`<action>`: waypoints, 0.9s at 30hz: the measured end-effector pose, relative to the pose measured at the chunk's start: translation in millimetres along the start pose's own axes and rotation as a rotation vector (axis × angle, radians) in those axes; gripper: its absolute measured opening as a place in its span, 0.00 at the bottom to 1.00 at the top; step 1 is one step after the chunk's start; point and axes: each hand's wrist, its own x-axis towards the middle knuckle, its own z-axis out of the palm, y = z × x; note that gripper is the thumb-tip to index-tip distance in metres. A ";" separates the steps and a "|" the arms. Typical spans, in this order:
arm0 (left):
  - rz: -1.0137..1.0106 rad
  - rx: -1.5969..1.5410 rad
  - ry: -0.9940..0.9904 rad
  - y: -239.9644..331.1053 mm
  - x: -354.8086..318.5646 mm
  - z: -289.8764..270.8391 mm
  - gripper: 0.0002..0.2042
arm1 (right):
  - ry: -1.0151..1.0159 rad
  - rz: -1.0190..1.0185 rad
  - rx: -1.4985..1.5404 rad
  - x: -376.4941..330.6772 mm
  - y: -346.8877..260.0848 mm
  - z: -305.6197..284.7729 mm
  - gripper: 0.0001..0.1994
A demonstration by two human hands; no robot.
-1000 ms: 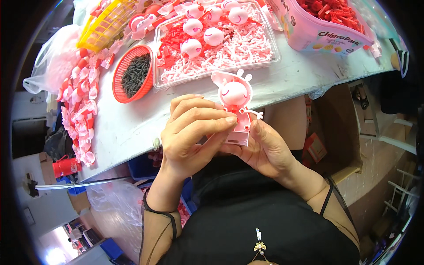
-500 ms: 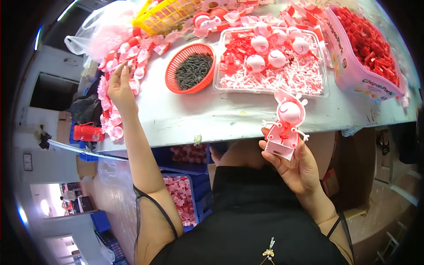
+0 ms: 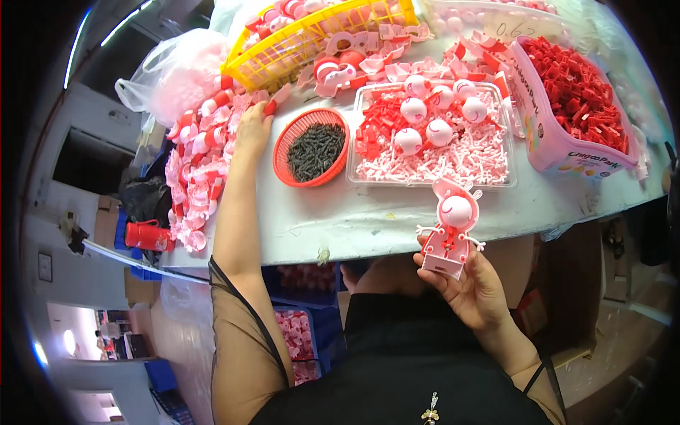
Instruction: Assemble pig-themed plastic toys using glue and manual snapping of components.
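The right hand (image 3: 473, 287) is held low in front of the body, just below the near edge of the counter (image 3: 368, 216). Its fingers are curled around the square base of a pink toy figure (image 3: 451, 230), which stands upright in the grasp; the round white face and the two ears point up toward the counter, and thin arms stick out to both sides. So the long axis of the toy runs away from the person, nearly vertical in the view.

The left hand (image 3: 252, 131) is stretched far out to the left side of the counter. It lies with the fingers loosely bent on a heap of pink and red plastic parts (image 3: 198, 173); the fingertips touch a red piece, but I cannot tell if they already close on it. This heap is on the left hand's side, well apart from the toy.

Just right of the left hand stands a round red basket (image 3: 312, 146) with small dark pieces. Beside it is a clear tray (image 3: 431, 145) with white-pink heads and red and pale parts. Behind are a yellow basket (image 3: 312, 39) and a pink tub (image 3: 577, 113) full of red pieces.
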 end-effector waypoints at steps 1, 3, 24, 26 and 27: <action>0.012 -0.008 0.005 5.4 1.5 0.2 0.18 | 0.006 0.002 0.013 -0.4 -1.0 -0.4 0.31; -0.200 -0.137 -0.002 13.0 -2.4 -8.4 0.16 | 0.001 -0.004 0.020 0.7 -2.9 -1.2 0.30; -0.426 -0.401 0.201 77.5 -211.9 -96.3 0.16 | -0.059 0.139 -0.022 6.8 28.5 17.5 0.33; -0.381 -0.411 0.233 85.7 -203.9 -97.2 0.16 | -0.051 0.126 -0.025 5.7 29.8 18.6 0.33; -0.345 -0.410 0.263 89.0 -201.9 -97.3 0.16 | -0.046 0.125 -0.024 4.5 30.1 19.1 0.32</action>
